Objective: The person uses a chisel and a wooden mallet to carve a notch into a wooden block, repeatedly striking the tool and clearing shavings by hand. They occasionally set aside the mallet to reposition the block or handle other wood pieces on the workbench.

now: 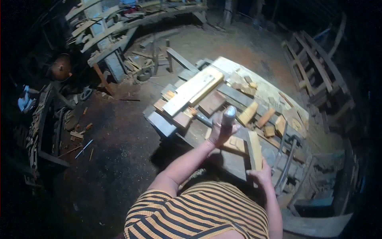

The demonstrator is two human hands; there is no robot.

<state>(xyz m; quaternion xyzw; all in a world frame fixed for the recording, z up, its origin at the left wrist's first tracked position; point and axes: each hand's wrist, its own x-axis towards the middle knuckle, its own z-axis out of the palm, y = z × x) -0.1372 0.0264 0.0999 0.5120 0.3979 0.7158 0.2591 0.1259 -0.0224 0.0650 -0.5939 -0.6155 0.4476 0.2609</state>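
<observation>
My left hand (221, 130) is closed around a thick cylinder (229, 114) with a pale, shiny end turned up toward me. Its lower part is hidden by the fingers, and I cannot tell what kind of thing it is. My right hand (262, 175) grips the near end of a wooden block (255, 149), its pale narrow side facing up, tilted over the workbench (199, 144). Just past my left hand a grey metal bar (203, 119) lies among the wood. Another pale wooden piece (235, 145) rests on the bench between my hands.
A long pale plank (193, 92) lies on stacked boards at the bench's left. Several small wood blocks (267, 118) are scattered beyond my hands. Long metal bars (287, 161) stand close by my right hand. A wooden rack (312, 65) and cluttered shelves (113, 30) stand farther off.
</observation>
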